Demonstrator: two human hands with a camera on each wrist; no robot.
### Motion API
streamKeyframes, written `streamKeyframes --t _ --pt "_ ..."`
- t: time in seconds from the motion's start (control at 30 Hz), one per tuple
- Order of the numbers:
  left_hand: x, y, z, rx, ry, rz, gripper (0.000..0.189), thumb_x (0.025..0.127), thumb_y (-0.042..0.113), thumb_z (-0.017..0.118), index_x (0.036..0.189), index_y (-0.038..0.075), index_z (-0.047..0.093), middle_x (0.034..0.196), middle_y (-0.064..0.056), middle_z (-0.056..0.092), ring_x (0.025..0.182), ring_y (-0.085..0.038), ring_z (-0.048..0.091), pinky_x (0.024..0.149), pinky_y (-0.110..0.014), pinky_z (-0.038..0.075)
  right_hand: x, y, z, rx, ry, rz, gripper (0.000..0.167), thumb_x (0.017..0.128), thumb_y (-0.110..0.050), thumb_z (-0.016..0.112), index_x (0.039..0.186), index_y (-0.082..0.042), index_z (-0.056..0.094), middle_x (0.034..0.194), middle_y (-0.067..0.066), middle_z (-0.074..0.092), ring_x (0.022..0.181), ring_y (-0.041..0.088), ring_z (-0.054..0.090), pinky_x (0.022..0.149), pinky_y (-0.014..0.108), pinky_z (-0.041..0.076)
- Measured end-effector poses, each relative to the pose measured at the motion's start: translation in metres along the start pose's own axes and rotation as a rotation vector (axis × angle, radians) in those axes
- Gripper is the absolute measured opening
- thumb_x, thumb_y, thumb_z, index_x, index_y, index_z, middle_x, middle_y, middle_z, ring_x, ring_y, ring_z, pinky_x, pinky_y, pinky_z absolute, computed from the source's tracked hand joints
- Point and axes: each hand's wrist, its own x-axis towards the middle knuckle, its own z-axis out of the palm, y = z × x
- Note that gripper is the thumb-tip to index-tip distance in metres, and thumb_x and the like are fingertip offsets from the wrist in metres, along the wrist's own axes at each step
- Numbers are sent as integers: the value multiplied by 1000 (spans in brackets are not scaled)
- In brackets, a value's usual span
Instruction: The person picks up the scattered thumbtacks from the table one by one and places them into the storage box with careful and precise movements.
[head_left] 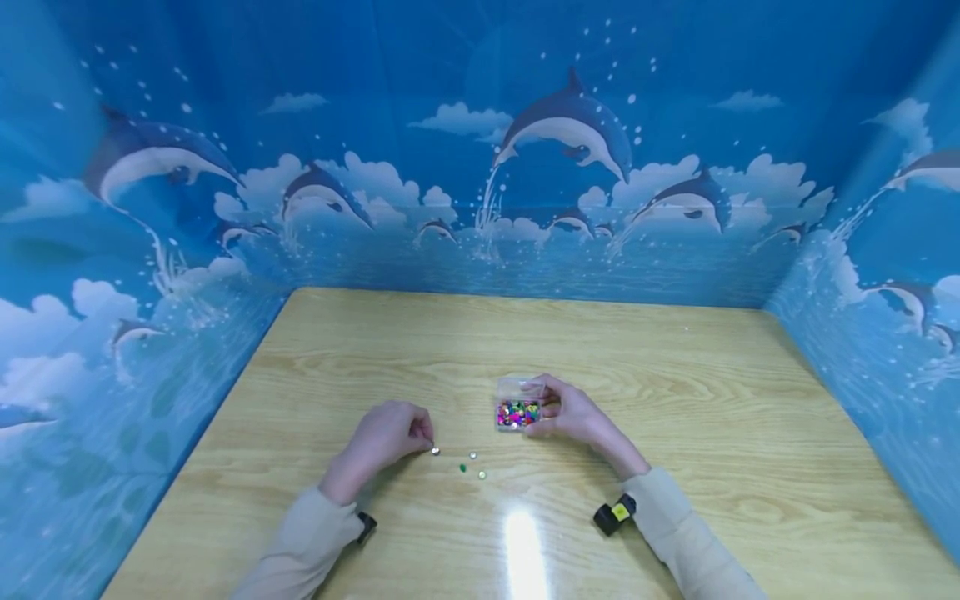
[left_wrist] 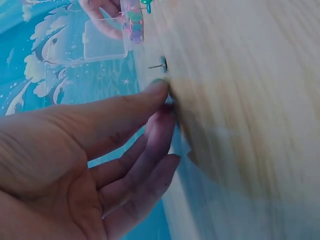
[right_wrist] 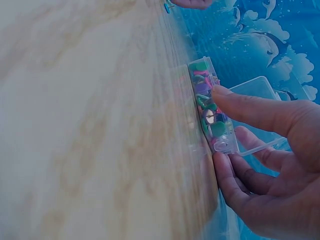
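My left hand [head_left: 392, 433] is low over the table, thumb and index tips together in a pinch on a thumbtack that the fingertips mostly hide. Just past the thumb, another thumbtack [left_wrist: 163, 64] stands point up. Nearby lie a green thumbtack [head_left: 462, 467] and two pale ones, one of them a thumbtack [head_left: 482, 475] closest to me. With its thumb and fingers, my right hand [head_left: 573, 412] holds the right side of a small clear plastic box [right_wrist: 223, 145] on the table. Its hinged lid [head_left: 516, 387] is raised, and multicoloured thumbtacks [right_wrist: 210, 116] fill it.
The wood-grain table [head_left: 720, 417] stretches around both hands. Blue dolphin-print sheeting [head_left: 420, 183] rises along its back and both sides. A band with a black device [head_left: 615, 514] is on my right wrist. Light glares off the table [head_left: 525, 554] in front.
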Motion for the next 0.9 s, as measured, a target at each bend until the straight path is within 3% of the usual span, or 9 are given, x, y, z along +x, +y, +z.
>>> streamKeyframes --t 0.5,0.67,0.9 --pt "14 11 2 -29 14 10 19 77 8 85 80 17 69 73 10 64 68 -6 57 69 -28 54 -1 -2 0 12 -1 2 69 72 -3 88 135 -11 60 119 14 52 98 23 58 86 32 58" --pt "16 11 6 -7 0 20 19 77 10 86 79 19 70 71 12 62 66 -4 55 65 -26 51 -1 -2 0 11 -2 3 70 73 -3 88 135 -11 59 119 14 52 99 23 59 87 33 58" --pt "18 13 7 -43 23 -4 18 78 8 85 75 16 69 69 9 62 64 -6 54 63 -25 51 0 -1 0 2 2 7 69 71 -3 89 133 -12 60 118 14 53 97 23 58 85 32 58"
